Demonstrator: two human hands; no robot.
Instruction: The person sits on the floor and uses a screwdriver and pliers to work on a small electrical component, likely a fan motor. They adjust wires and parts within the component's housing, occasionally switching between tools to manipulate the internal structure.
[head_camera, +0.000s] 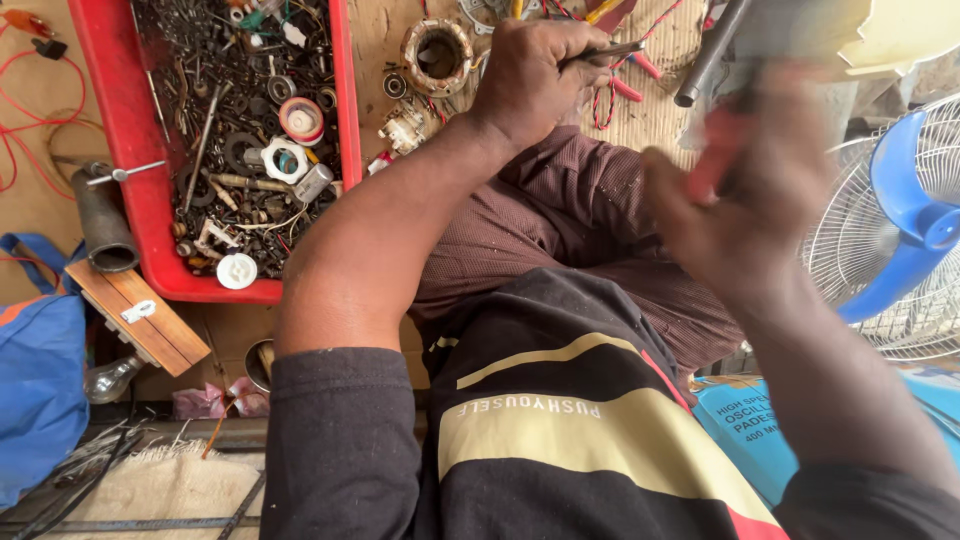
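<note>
A thin dark tool (600, 52) is gripped in the left hand (525, 80) beside the red tray (120, 120) of scrap parts; something red-handled (712, 155) is clutched by the blurred right hand (740, 200).

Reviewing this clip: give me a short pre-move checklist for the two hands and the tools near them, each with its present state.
1. Left hand grips a thin dark tool: ok.
2. Right hand sharp enough to judge its grip: not ok, motion-blurred.
3. Red-handled thing in right hand identified: cannot tell.
4. Red tray of metal parts within left hand's side: ok.
5. Blue fan apart from right hand: ok.
6. Copper-wound coil beside left hand, not touched: ok.
</note>
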